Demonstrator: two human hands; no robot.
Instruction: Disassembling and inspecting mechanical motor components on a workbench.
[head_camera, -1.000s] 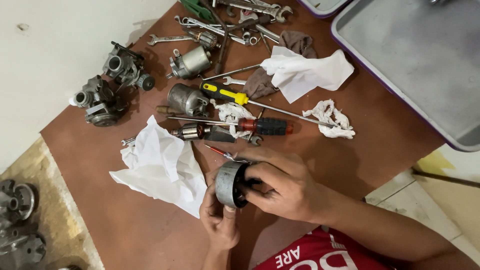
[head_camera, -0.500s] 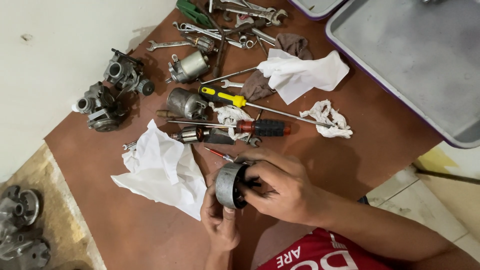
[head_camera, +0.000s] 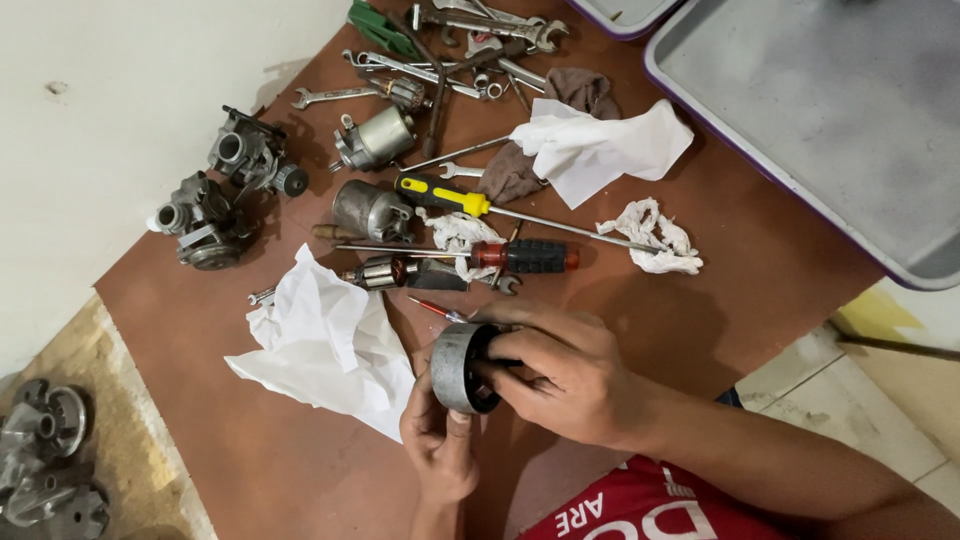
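Gripping grey metal ring (head_camera: 458, 368), both hands' fingers clenched, white cloth (head_camera: 325, 340) beside, bare table (head_camera: 760, 290) rightward.

view: one head camera, looking steeply down from above the person's chest
facing: away from the body, across the brown surface (head_camera: 760, 290)
nearness: close; hands near bottom centre, tools farther
shared: single view only

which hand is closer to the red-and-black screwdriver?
Right. The right hand sits just below the red-and-black screwdriver, fingers inside the grey metal ring. The left hand cups the ring from underneath, farther down the table.
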